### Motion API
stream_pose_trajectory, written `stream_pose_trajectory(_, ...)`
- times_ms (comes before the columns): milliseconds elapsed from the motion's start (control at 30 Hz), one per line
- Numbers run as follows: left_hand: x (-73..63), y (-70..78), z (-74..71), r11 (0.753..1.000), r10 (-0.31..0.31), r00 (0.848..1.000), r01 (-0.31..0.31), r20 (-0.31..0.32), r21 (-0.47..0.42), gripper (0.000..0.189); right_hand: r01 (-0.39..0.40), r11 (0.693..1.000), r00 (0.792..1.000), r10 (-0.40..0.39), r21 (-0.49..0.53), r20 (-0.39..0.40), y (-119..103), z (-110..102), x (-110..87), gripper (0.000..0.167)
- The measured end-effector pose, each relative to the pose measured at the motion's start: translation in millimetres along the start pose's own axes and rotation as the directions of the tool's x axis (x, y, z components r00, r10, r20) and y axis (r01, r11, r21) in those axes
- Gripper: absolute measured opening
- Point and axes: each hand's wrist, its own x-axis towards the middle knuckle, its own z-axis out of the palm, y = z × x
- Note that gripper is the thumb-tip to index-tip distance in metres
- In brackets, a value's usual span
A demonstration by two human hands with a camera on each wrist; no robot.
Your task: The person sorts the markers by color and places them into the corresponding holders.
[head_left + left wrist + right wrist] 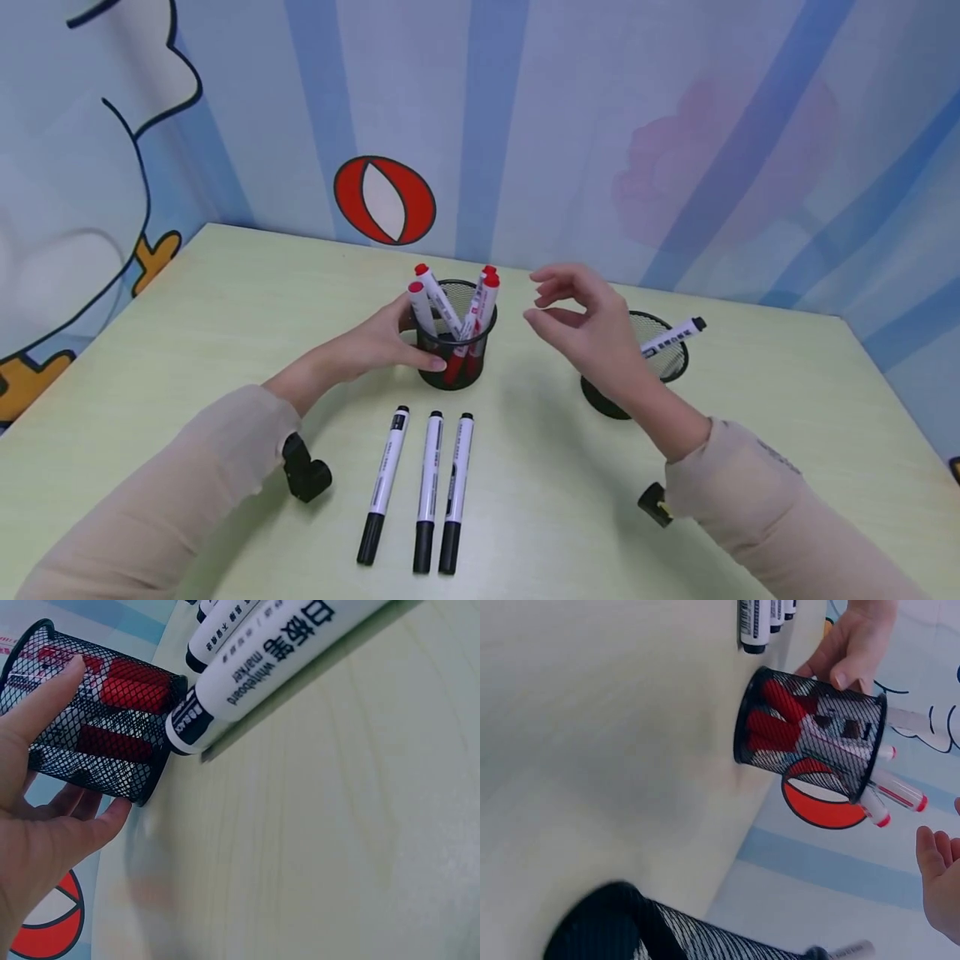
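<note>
My left hand (pixel 367 343) grips the side of a black mesh pen cup (pixel 452 382), thumb across its near wall. Several red-capped whiteboard markers (pixel 471 317) lean inside; in the right wrist view their red ends (pixel 772 731) show through the mesh. To the cup's right, my right hand (pixel 588 329) hangs in the air, fingers bent and apart from the thumb, with nothing between them. Behind that hand stands a second mesh cup (pixel 604 403), partly hidden, holding a black-tipped marker (pixel 671 337). Three black whiteboard markers (pixel 429 483) lie side by side before the left cup.
Both cups stand on a pale wooden table (pixel 225 333). A blue striped wall covering (pixel 525 125) with cartoon shapes rises behind its back edge. Small black devices sit at the left wrist (pixel 306 471) and the right wrist (pixel 656 504).
</note>
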Motion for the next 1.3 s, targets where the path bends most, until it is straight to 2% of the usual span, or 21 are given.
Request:
stream_pose_trajectory(133,-2.5,0.8,-0.3,1.0,-0.003,1.0,0.003,-0.005,0.009,0.089,0.012,1.0,1.0,-0.012,-0.004,-0.001,-5.6,-13.6,-0.4,0.035)
stream_pose_trajectory(300,-8.5,4.9,-0.9,0.998,-0.046,0.999,0.047,-0.019,0.033,0.087,0.031,0.999,0.999,-0.031,-0.017,-0.003,-11.2,-33.3,-3.8,0.033)
stream_pose_trajectory(533,-19.3,9.7,-7.7,0.989,-0.111,0.994,0.113,-0.021,0.099,0.084,-0.023,1.0,0.996,0.021,-0.021,-0.089,-14.8,-64.7,-11.7,0.035)
stream_pose_trajectory(667,-29.2,10.1,-13.9,0.987,-0.113,0.993,0.111,0.015,0.117,0.077,-0.034,0.999,0.989,0.032,-0.007,-0.141,-12.9,-82.0,-17.8,0.035)
stream_pose_trajectory(767,-38.7,10.3,-18.1,0.986,-0.11,0.993,0.104,0.039,0.128,0.07,-0.029,0.998,0.984,0.037,0.047,-0.175,-8.2,-92.9,-24.5,0.034)
stream_pose_trajectory(933,-58.4,13.0,-20.2,0.974,-0.161,0.987,0.157,0.01,0.165,0.066,-0.022,0.99,0.97,0.054,0.136,-0.235,5.5,-107.4,-41.0,0.032)
stream_pose_trajectory(1067,-73.1,14.9,-19.6,0.957,-0.222,0.975,0.222,-0.019,0.185,0.067,-0.048,0.981,0.946,0.104,0.187,-0.306,18.4,-114.7,-54.8,0.031)
stream_pose_trajectory(1200,-82.5,15.3,-19.1,0.945,-0.269,0.963,0.268,-0.017,0.188,0.069,-0.072,0.965,0.898,0.173,0.253,-0.404,30.4,-118.5,-62.7,0.03)
stream_pose_trajectory(1300,-86.4,15.4,-17.6,0.94,-0.291,0.957,0.288,-0.011,0.181,0.071,-0.051,0.931,0.868,0.22,0.362,-0.445,39.7,-119.6,-65.9,0.031)
